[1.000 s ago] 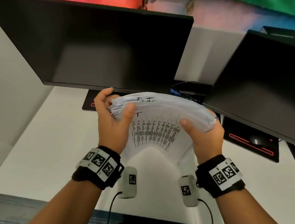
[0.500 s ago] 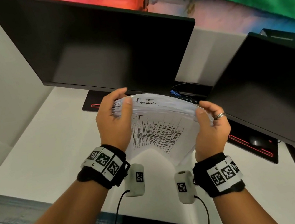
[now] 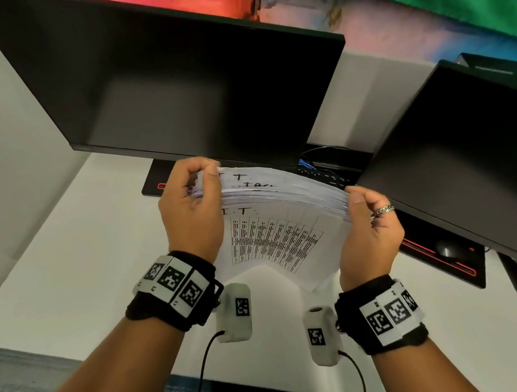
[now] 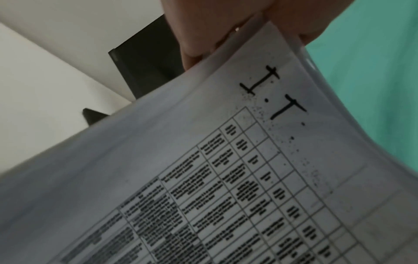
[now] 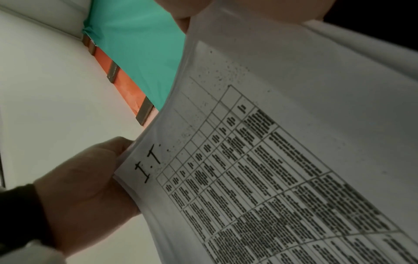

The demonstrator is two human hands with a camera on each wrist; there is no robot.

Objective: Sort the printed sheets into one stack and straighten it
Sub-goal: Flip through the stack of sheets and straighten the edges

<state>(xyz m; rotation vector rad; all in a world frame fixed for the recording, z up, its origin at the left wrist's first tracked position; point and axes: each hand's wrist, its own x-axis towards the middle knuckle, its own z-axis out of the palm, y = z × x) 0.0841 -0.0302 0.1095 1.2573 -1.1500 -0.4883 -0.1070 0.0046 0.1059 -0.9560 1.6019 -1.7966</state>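
- Both hands are holding one stack of printed sheets [image 3: 286, 225] up above the white desk [image 3: 66, 262]: the left hand [image 3: 193, 213] is pinching the left end, the right hand [image 3: 367, 232] is curling round the right end.
- Sheets are bowing and fanning out between them, the nearest one showing a table and handwritten letters, seemingly "I.T.".
- Behind, two dark monitors [image 3: 170, 84] are standing.

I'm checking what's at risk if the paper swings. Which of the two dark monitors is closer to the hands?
The right black monitor: its lower edge sits just beside the right hand gripping the white printed sheets. The larger central monitor stands farther back.
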